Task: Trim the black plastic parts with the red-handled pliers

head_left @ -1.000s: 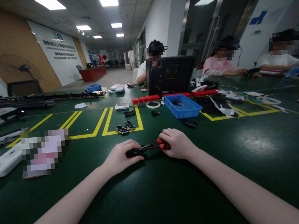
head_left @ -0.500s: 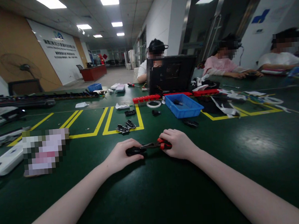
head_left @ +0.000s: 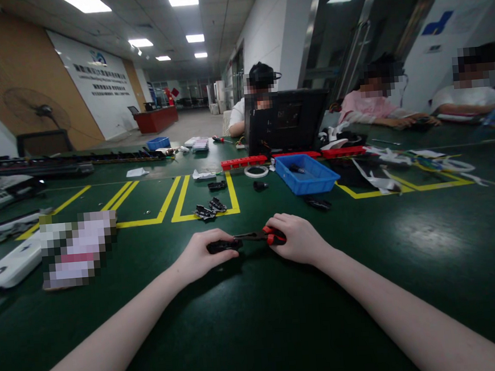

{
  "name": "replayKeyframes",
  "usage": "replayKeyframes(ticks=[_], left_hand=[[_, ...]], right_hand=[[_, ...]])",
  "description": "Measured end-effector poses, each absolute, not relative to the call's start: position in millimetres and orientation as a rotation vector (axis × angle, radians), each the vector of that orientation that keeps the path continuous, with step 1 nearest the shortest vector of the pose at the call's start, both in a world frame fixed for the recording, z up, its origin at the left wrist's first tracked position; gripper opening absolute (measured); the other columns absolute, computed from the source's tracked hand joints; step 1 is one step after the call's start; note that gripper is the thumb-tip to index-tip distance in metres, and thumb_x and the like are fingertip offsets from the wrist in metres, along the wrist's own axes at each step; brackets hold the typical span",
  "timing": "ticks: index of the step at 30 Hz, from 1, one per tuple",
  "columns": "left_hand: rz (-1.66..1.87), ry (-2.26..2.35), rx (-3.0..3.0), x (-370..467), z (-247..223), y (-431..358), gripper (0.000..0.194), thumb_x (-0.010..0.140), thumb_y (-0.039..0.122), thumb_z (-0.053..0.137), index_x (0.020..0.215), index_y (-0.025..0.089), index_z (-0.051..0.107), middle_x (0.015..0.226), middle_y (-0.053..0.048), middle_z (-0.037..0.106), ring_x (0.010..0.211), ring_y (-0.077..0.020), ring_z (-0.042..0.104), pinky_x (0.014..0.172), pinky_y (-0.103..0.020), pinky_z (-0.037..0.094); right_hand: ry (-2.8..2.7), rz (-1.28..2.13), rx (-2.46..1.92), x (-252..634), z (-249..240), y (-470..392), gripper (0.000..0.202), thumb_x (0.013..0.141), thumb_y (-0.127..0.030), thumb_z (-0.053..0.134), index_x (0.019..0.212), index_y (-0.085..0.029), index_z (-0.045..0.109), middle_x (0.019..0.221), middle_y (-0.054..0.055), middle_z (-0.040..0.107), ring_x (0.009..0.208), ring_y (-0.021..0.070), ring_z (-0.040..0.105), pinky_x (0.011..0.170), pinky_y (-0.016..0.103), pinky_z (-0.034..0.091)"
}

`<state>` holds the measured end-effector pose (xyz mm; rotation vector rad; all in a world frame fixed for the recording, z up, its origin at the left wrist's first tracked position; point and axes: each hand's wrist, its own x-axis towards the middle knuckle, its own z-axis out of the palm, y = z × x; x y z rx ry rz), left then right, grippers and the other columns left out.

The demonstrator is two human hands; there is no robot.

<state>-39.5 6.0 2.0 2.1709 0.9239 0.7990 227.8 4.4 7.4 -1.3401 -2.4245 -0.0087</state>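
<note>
My left hand (head_left: 206, 251) is closed around a small black plastic part (head_left: 225, 245), its thumb along the near side. In my right hand (head_left: 298, 240) is a pair of pliers with red and black handles (head_left: 275, 236). The long metal jaws point left and meet the upper right end of the black part; whether they grip it I cannot tell. Both hands are low over the green table (head_left: 267, 321). Beyond them, several black and silver parts (head_left: 210, 208) lie inside a yellow taped outline, and another black part (head_left: 317, 203) lies behind my right hand.
A blue bin (head_left: 309, 175) holding a dark part stands beyond my right hand. Behind it are red strips (head_left: 244, 162) and a large black casing (head_left: 285, 122). At left lie a white power strip (head_left: 17, 261) and a blurred flat item (head_left: 81, 250). Several people sit across the table.
The plier jaws have shifted up slightly against the black part, which has tilted a little in my left hand. Both hands keep nearly the same place; the whole view has drifted slightly.
</note>
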Motion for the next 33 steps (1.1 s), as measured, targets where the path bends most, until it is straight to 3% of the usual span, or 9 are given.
replayKeyframes(ticks=[22,27,33], left_hand=[[0.857,0.934,2.195,-40.1,0.3,4.0,0.023,0.084,0.034,0.068,0.102,0.020,0.069,0.100,-0.005,0.071,0.090,-0.0210,0.066,0.083,-0.036,0.052],[0.930,0.955,2.200,-39.9,-2.1,1.6,0.038,0.083,0.032,0.069,0.119,0.022,0.060,0.110,-0.005,0.069,0.101,-0.0223,0.065,0.089,-0.038,0.052],[0.944,0.884,2.350,-38.8,-2.0,-0.7,0.026,0.087,0.029,0.066,0.112,0.021,0.064,0.108,-0.005,0.069,0.096,-0.0198,0.065,0.085,-0.034,0.053]], right_hand=[[-2.453,-0.273,-1.305,225.7,10.6,3.7,0.024,0.073,-0.025,0.063,0.095,-0.017,0.060,0.094,0.009,0.062,0.082,0.0220,0.053,0.072,0.033,0.037],[-2.437,-0.236,-1.300,225.7,8.0,4.8,0.022,0.072,-0.024,0.062,0.093,-0.017,0.058,0.092,0.009,0.061,0.081,0.0217,0.052,0.071,0.033,0.037],[-2.475,-0.150,-1.255,227.3,3.7,7.6,0.020,0.073,-0.026,0.061,0.090,-0.017,0.057,0.090,0.007,0.060,0.079,0.0199,0.052,0.071,0.032,0.039]])
